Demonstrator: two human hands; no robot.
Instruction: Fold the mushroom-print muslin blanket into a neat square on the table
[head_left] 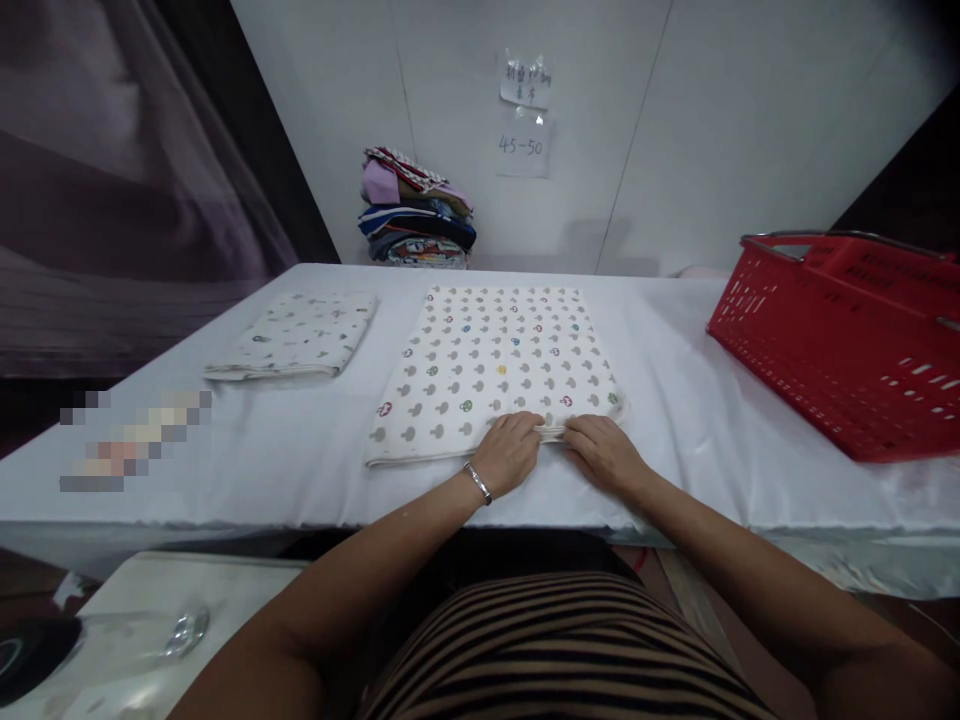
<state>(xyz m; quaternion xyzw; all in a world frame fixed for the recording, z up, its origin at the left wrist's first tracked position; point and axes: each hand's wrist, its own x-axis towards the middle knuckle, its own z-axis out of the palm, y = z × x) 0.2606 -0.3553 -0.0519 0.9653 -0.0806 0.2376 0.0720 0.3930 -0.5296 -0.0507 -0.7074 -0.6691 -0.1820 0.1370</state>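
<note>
A folded white cloth (495, 350) printed with grey and coloured mushroom shapes lies flat in front of me. Its layered near edge is under both my hands. My left hand (510, 450), with a silver bracelet at the wrist, has its fingers closed over that edge right of the middle. Just to the right, my right hand (606, 452) grips the same edge close to the near right corner, fingers curled over it. The thumbs are mostly hidden. A second folded cloth (304, 335), white with a small scattered print, rests to the left, apart from my hands.
Both cloths lie on a table (675, 400) with a white cover. A red plastic basket (840, 340) stands at the right. At the back by the wall is a stack of folded fabrics (416, 215). A pixelated patch hides something at the left. A white stool-like surface (225, 575) sits below left.
</note>
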